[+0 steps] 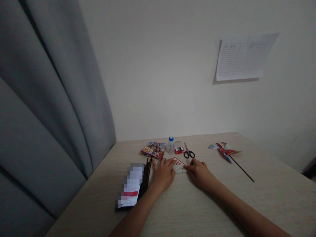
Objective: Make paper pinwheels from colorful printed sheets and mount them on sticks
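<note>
A small folded piece of printed paper (179, 165), white with red marks, lies on the pale wooden table (187, 207) between my hands. My left hand (163, 174) rests on its left edge with fingers laid flat and pressing down. My right hand (200, 172) presses on its right edge, fingers drawn together with the fingertips on the paper. Both forearms reach in from the lower edge of the view.
Behind the paper lie black scissors (189, 152), a small white bottle with a blue cap (171, 144), a red and white box (179, 149) and a stack of colourful printed sheets (153, 150). A paper pinwheel on a dark stick (225, 150) lies at right. A dark phone-like object (132, 187) lies left. Grey curtain (44, 108) hangs at left.
</note>
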Available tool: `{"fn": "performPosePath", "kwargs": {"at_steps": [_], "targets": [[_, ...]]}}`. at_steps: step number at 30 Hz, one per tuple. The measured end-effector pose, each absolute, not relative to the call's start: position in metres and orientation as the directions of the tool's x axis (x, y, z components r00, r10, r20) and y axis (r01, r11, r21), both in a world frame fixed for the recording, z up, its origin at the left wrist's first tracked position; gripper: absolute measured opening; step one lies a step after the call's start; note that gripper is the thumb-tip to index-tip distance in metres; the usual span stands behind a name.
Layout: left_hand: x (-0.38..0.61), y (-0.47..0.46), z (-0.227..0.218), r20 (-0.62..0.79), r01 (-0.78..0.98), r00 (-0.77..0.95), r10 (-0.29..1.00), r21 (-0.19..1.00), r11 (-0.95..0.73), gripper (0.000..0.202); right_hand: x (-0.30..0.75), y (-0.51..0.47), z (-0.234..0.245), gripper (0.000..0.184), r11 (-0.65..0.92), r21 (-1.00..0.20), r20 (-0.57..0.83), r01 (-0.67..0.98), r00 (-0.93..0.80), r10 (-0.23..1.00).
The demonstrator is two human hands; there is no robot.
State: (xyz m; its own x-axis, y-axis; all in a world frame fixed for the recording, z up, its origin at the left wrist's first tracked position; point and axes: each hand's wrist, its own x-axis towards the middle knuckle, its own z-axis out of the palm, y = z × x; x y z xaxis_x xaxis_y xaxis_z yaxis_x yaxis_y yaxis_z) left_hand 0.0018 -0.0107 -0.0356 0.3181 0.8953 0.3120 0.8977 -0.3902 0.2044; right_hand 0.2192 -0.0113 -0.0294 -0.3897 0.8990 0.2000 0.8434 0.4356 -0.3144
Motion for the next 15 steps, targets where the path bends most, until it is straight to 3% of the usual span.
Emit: {"fn": "performPosePath", "kwargs": {"at_steps": [9,15], "targets": [[0.000,-0.014,-0.032,0.266,0.918,0.324,0.908,0.144,-0.370,0.044,0.216,-0.012,-0.022,0.032,0.401,-0.305,0.162,0.864,-0.368,0.916],[0.000,-0.014,-0.029,0.255,0.919,0.320,0.912,0.152,-0.365,0.044,0.204,-0.012,-0.022,0.033,0.335,-0.240,0.221,0.911,-0.285,0.933]]}}
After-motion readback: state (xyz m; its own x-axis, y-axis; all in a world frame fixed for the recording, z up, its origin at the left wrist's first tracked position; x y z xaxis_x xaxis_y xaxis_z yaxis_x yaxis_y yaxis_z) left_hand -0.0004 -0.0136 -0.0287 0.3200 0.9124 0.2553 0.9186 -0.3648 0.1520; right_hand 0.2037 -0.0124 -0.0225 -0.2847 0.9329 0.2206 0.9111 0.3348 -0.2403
